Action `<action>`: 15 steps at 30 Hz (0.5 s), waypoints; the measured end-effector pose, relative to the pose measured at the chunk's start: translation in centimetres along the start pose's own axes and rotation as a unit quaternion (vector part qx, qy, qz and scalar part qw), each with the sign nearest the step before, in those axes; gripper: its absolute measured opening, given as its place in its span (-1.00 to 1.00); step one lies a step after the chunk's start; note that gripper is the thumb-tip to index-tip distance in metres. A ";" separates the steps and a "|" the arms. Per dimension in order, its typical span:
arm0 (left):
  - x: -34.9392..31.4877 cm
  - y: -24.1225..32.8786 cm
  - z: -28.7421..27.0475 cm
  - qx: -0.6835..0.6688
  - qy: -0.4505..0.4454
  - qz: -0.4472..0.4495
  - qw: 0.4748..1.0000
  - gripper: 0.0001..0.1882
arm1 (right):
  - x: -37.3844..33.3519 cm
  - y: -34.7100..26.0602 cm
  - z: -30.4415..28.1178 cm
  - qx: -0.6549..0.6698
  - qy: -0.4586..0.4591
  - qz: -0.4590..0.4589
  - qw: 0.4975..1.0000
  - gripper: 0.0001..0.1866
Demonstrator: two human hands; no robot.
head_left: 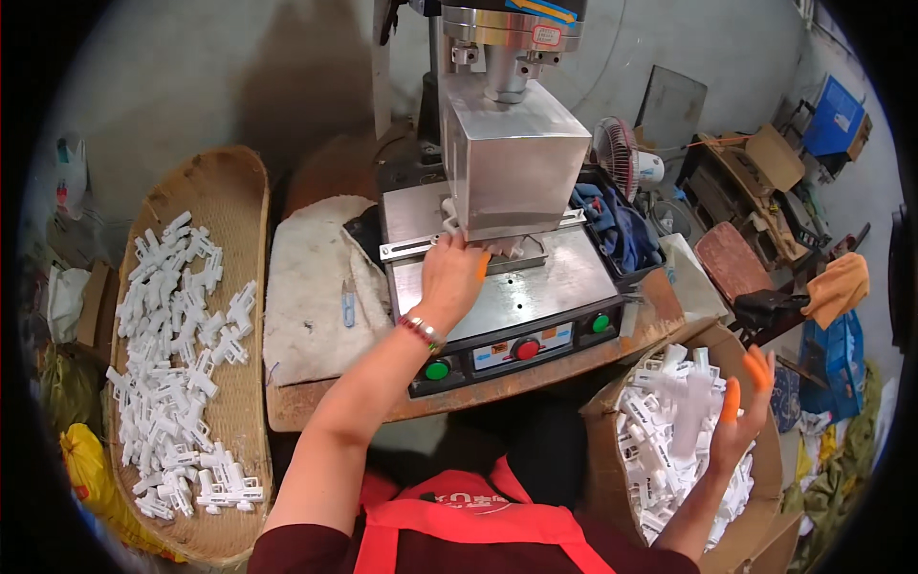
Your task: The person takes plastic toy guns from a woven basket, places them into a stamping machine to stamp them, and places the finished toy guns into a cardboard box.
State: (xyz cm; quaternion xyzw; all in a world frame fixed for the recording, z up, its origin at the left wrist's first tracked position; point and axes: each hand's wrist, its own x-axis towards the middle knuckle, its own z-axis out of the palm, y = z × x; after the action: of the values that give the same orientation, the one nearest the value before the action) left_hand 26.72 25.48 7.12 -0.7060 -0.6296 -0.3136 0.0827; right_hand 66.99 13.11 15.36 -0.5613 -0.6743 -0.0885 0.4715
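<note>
My left hand [453,279] reaches under the large metal block of a press machine [521,177]. Its fingers are closed around a white plastic part [448,216] at the left side of the fixture [516,256], and an orange finger cot covers its thumb. More white pieces show in the fixture, partly hidden by the hand and the block. Off to the right, my right hand [744,421] is open above a cardboard box [604,450], with orange cots on its fingers. Beside it, a motion-blurred white part [690,411] is apart from the fingers, over the heap of white parts [660,459].
A long woven basket [251,191] with many white parts stands at the left. Blue-handled snips [348,304] lie on a pale cloth [301,287]. Green and red buttons [527,348] line the machine's front. A fan [620,153] and dark blue cloth [617,225] are behind at right.
</note>
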 end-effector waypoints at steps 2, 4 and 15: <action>2.3 1.4 2.6 -0.024 -0.009 -0.035 0.999 -0.69 | -1.3 2.2 0.6 0.017 -0.027 0.015 0.999 -0.77; 2.8 0.4 6.4 0.019 0.025 -0.031 0.999 -0.68 | -1.3 3.1 4.7 0.051 -0.079 0.021 0.995 -0.76; -11.5 -3.0 -3.9 0.015 -0.084 0.174 0.981 -0.32 | -2.2 9.1 23.1 0.163 -0.320 0.150 0.921 -0.17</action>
State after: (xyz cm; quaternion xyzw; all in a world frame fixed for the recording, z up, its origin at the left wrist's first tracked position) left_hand 22.44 14.41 3.08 -0.8272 -0.5065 -0.2245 0.0933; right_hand 62.11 29.80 -2.49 -0.5697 -0.7025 0.2786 0.3229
